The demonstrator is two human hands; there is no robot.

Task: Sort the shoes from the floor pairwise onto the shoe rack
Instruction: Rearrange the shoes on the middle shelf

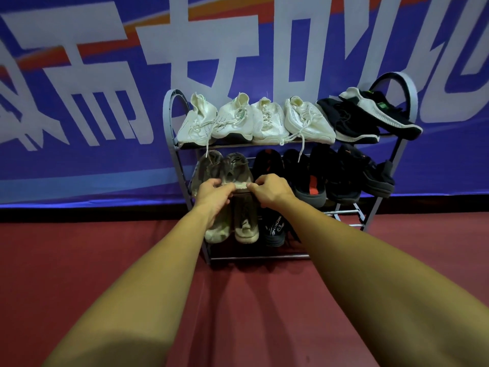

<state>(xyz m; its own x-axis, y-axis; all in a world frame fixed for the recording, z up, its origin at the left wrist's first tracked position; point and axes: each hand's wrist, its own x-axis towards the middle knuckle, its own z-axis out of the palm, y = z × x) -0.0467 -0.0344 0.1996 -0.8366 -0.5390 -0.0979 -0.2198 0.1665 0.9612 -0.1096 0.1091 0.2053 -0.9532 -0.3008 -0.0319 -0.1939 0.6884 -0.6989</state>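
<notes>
Now, hands: left hand [211,193] and right hand [270,190] each grasp a heel of the grey pair [225,168], apparently squaring the two side by side.
Grey pair: on the middle shelf of the shoe rack [168,115], toes pointing away from the hands.
Edges: black shoes [304,176] crowd just right of the right hand; the rack's frame hems the left.
Open room: bottom bars [344,212], low and right of the hands.

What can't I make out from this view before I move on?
Head view only:
- Near ends of the grey pair: covered by the left hand and right hand gripping them.
- Black shoes low in the shoe rack: dark, partly behind the right forearm; count unclear.
- Floor nearest the person: hidden by both forearms, cut off by the bottom edge.
</notes>
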